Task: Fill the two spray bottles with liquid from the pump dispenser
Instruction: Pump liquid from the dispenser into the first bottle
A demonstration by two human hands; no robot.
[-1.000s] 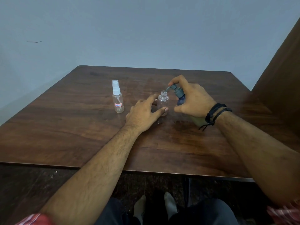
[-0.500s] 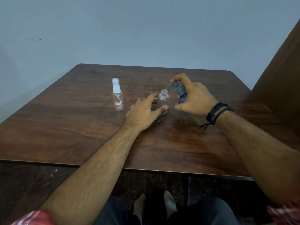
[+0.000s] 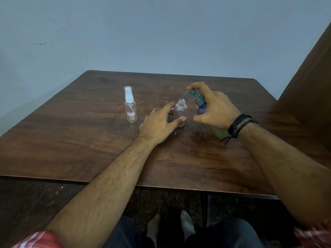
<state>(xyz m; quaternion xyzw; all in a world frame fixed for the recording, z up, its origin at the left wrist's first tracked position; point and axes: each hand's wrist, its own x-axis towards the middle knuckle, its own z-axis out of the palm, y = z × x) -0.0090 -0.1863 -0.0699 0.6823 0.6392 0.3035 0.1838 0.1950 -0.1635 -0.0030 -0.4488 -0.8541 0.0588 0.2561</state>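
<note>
A small clear spray bottle (image 3: 181, 110) with its top off stands upright mid-table. My left hand (image 3: 161, 125) grips it low down between thumb and fingers. My right hand (image 3: 214, 109) wraps the blue pump dispenser (image 3: 199, 102), forefinger on the pump head, whose grey spout points down over the open neck. Most of the dispenser's body is hidden by the hand. A second clear spray bottle (image 3: 131, 106) with a white sprayer and a red label stands to the left, untouched.
The brown wooden table (image 3: 89, 140) meets a pale blue wall at the back. A dark wooden panel (image 3: 311, 83) rises at the right. A small object lies on the table under my left hand, mostly hidden. My legs and feet show below the near edge.
The pump head has risen a little between the earlier frames and now, with my right forefinger still on it. My left hand has kept its hold on the open bottle.
</note>
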